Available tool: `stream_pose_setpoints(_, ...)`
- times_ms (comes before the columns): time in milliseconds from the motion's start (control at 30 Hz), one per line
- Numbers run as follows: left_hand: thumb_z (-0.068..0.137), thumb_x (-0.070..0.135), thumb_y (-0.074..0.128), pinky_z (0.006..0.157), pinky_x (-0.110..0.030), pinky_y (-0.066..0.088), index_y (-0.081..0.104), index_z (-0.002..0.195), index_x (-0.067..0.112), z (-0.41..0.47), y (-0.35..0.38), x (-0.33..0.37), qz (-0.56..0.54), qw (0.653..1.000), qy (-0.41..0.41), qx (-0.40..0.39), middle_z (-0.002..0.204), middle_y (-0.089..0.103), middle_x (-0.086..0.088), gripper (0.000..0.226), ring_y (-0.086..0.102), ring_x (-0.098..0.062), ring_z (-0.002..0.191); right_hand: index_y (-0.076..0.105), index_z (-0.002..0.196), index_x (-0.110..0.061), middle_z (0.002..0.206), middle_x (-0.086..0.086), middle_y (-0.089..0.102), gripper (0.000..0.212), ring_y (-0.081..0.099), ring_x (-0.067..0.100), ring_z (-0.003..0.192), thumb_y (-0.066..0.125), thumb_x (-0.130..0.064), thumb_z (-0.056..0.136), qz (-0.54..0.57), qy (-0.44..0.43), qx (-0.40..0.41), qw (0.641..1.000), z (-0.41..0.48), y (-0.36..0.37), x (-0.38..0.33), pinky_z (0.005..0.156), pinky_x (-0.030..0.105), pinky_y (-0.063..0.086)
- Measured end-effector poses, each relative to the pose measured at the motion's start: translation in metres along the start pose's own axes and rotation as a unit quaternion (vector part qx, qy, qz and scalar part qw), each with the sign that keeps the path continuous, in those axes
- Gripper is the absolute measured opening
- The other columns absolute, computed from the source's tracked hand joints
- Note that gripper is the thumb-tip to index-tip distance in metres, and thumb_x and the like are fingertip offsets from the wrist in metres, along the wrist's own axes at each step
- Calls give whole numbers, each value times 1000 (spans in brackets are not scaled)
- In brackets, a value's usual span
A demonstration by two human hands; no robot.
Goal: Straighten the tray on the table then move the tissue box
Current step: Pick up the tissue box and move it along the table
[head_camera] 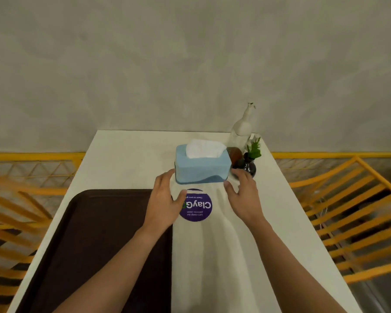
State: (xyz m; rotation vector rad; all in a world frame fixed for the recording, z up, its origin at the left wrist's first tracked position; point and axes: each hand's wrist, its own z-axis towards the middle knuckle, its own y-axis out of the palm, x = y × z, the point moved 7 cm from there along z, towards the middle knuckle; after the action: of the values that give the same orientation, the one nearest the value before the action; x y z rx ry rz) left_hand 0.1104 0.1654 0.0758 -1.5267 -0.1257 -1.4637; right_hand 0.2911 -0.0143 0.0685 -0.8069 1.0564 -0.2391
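A dark brown tray [95,240] lies on the left half of the white table [275,218], its edges parallel to the table's sides. A light blue tissue box [202,169] with white tissue sticking out of the top stands near the table's far middle. My left hand [165,199] is spread open just in front of the box's left corner, fingertips near it. My right hand [243,195] is open at the box's right front corner. Neither hand clearly grips the box.
A round purple sticker [198,206] lies on the table between my hands. Behind the box's right end stand a brown object [234,153], a small dark vase with a green plant [251,163] and a white bottle [243,125]. Orange railings flank the table; a grey wall stands behind.
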Motion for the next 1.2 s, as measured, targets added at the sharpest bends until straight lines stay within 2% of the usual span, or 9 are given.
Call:
stream_pose_setpoints(100,86,31,75,95,-23,39,32,150,28,27,24,-2,-18,999,-36,23,147,42,1,78,44,-4,122,40,146,-25,148,-1,45,51,48,18,130,59,-37,100,38,-12,-26,999,33,13,8,105,38,44)
stream_pose_setpoints(300,74,41,84,104,-33,34,14,159,20,69,54,-29,-11,993,-114,20,158,31,-11,112,37,-29,141,26,155,-19,153,2,40,67,39,15,136,61,-33,99,83,-32,-53,995,61,40,25,105,21,28)
stream_pose_setpoints(433,68,46,87,110,-44,36,10,159,17,88,64,-46,-17,987,-161,-3,159,32,-12,123,36,-31,143,24,155,-24,152,-4,42,72,42,12,136,66,-24,97,156,-30,-92,983,66,56,33,111,32,38)
stream_pose_setpoints(533,67,42,89,94,-34,46,21,157,21,93,75,-55,-71,977,-194,-44,148,48,-4,115,53,-22,125,16,159,-21,151,0,44,81,44,13,135,66,-23,96,150,6,-98,984,67,64,44,109,31,38)
stream_pose_setpoints(667,72,36,87,96,-38,52,42,146,23,91,78,-64,-113,969,-218,-30,136,60,-1,88,61,-21,116,32,150,-32,135,-13,55,70,49,-17,112,69,-17,93,168,12,-79,983,69,68,51,91,3,38)
stream_pose_setpoints(800,80,34,81,80,-18,46,50,139,19,94,70,-63,-90,982,-164,-30,127,64,1,69,61,-16,106,35,149,-32,139,-10,55,68,53,6,123,69,-18,92,173,19,-70,982,68,75,51,100,29,46)
stream_pose_setpoints(867,82,34,79,71,-6,42,51,137,19,95,65,-61,-79,986,-139,-36,120,64,6,64,59,-11,100,36,149,-33,138,-11,56,68,54,10,124,70,-19,92,171,22,-66,983,67,78,50,101,35,48)
stream_pose_setpoints(1000,83,31,79,64,1,43,52,135,18,99,55,-56,-79,989,-116,-34,113,61,10,60,59,-8,96,39,144,-38,128,-24,56,65,54,-5,113,72,-21,91,180,23,-48,982,68,77,46,98,34,51)
stream_pose_setpoints(1200,82,31,79,65,2,42,52,136,19,117,-13,-75,-73,993,-94,-11,114,60,11,61,57,-10,99,38,145,-38,135,-18,57,63,56,8,122,71,-25,93,190,0,-51,980,72,110,-14,98,34,51)
